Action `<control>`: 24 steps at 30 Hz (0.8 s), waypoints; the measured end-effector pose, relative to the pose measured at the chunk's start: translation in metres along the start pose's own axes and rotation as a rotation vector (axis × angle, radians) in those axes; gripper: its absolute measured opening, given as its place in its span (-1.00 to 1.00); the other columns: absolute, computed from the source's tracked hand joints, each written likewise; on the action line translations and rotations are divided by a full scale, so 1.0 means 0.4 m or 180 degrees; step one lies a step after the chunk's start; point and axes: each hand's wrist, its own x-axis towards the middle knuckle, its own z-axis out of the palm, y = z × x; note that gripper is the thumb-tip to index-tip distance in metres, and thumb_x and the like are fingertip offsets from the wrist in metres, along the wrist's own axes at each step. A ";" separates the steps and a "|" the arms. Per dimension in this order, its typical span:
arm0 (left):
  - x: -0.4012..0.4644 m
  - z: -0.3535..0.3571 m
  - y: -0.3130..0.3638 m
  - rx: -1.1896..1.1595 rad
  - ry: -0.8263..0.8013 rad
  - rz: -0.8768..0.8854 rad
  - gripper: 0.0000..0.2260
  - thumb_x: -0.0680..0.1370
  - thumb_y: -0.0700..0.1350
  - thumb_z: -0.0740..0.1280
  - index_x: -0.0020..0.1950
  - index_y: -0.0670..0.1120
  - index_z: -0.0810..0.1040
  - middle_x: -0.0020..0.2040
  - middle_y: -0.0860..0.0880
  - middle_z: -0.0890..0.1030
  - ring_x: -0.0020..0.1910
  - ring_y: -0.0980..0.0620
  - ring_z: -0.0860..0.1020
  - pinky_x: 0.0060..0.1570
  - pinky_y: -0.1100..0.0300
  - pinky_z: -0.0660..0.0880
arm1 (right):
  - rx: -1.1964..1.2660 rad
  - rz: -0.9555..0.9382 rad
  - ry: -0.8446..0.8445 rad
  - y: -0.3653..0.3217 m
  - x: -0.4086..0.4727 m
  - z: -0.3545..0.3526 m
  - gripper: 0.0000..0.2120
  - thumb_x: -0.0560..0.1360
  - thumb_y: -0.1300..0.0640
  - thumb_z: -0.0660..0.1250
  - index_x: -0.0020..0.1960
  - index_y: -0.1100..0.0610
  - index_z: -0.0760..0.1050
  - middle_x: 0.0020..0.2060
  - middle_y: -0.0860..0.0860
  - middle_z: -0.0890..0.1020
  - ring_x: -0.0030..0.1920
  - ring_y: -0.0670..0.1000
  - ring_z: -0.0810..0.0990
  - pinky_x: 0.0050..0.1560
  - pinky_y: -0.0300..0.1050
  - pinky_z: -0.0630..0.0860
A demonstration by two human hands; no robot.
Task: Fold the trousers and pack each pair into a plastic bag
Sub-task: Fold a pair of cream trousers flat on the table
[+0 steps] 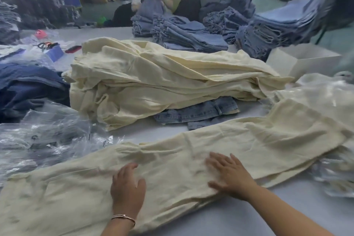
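Note:
A pair of cream trousers (pixel 249 140) lies stretched flat across the table in front of me, running from lower left to upper right. My left hand (pixel 127 189) rests palm down on the cloth near its middle, fingers straight. My right hand (pixel 229 175) lies flat on the same trousers a little to the right, fingers spread. Clear plastic bags (pixel 47 136) lie crumpled at the left, beside the trousers. More bagged cream pieces (pixel 329 90) sit at the right edge.
A tall heap of cream trousers (pixel 153 74) sits behind, over a pair of blue jeans (pixel 199 113). Dark denim (pixel 28 86) lies at left, stacks of light jeans (pixel 191 32) at the back, a white box (pixel 298 61) at right. A person sits across the table.

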 end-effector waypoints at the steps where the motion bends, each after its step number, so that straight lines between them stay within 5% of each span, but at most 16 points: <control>1: -0.004 0.033 0.031 0.0101 -0.0175 0.0249 -0.47 0.30 -0.07 0.13 0.21 -0.17 0.55 0.22 -0.14 0.56 0.23 -0.20 0.44 0.27 0.00 0.31 | 0.0080 0.0227 0.0132 0.041 -0.014 -0.012 -0.29 0.52 -0.35 0.06 0.56 -0.15 -0.07 0.56 -0.15 -0.10 0.54 -0.13 -0.11 0.50 -0.01 -0.28; 4: -0.017 0.119 0.102 0.0456 -0.0411 0.0705 -0.34 0.32 0.06 -0.05 0.31 -0.10 0.51 0.32 -0.08 0.51 0.31 -0.11 0.43 0.33 0.05 0.27 | 0.0004 0.0803 0.0905 0.179 -0.072 -0.079 -0.40 0.52 -0.13 0.26 0.50 0.00 0.22 0.49 -0.02 0.28 0.47 -0.01 0.25 0.48 0.04 0.05; 6: -0.018 0.171 0.166 0.0376 -0.0453 0.0832 -0.30 0.33 0.12 -0.10 0.28 -0.12 0.55 0.30 -0.11 0.53 0.28 -0.13 0.47 0.31 -0.01 0.30 | 0.0106 0.1185 0.1952 0.298 -0.116 -0.130 -0.51 0.36 0.11 0.48 0.27 0.15 0.52 0.22 0.11 0.56 0.24 0.17 0.52 0.29 0.14 0.33; 8: -0.005 0.186 0.186 0.0107 -0.0333 0.0636 -0.39 0.38 0.10 0.00 0.22 -0.16 0.59 0.24 -0.16 0.57 0.23 -0.20 0.50 0.27 -0.07 0.34 | 0.0312 0.1798 0.2538 0.382 -0.135 -0.185 -0.56 0.28 0.23 0.51 0.15 0.21 0.58 0.16 0.17 0.58 0.17 0.25 0.52 0.21 0.17 0.36; 13: 0.013 0.217 0.251 0.0177 -0.0173 0.0124 -0.50 0.34 0.03 0.12 0.18 -0.08 0.60 0.23 -0.15 0.55 0.22 -0.20 0.48 0.20 -0.08 0.37 | 0.0737 0.3124 0.2201 0.615 -0.185 -0.269 -0.45 0.41 -0.01 0.44 0.31 0.17 0.39 0.27 0.16 0.46 0.26 0.22 0.39 0.17 0.11 0.37; 20: -0.004 0.222 0.280 0.0185 0.0135 0.0168 -0.29 0.27 0.22 -0.04 0.14 -0.13 0.62 0.20 -0.19 0.57 0.20 -0.26 0.50 0.20 -0.14 0.36 | 0.1782 0.3107 0.1157 0.738 -0.148 -0.273 -0.73 0.36 0.00 0.43 -0.14 0.13 0.42 -0.17 0.05 0.55 -0.22 0.04 0.50 -0.25 -0.11 0.37; 24: -0.004 0.222 0.275 0.0279 0.0075 0.0158 -0.32 0.29 0.21 -0.03 0.12 -0.13 0.63 0.18 -0.19 0.58 0.18 -0.26 0.51 0.18 -0.14 0.38 | 0.2063 0.3159 0.0823 0.746 -0.121 -0.298 -0.73 0.35 0.10 0.48 -0.20 0.17 0.40 -0.28 0.10 0.52 -0.29 0.10 0.53 -0.30 -0.14 0.42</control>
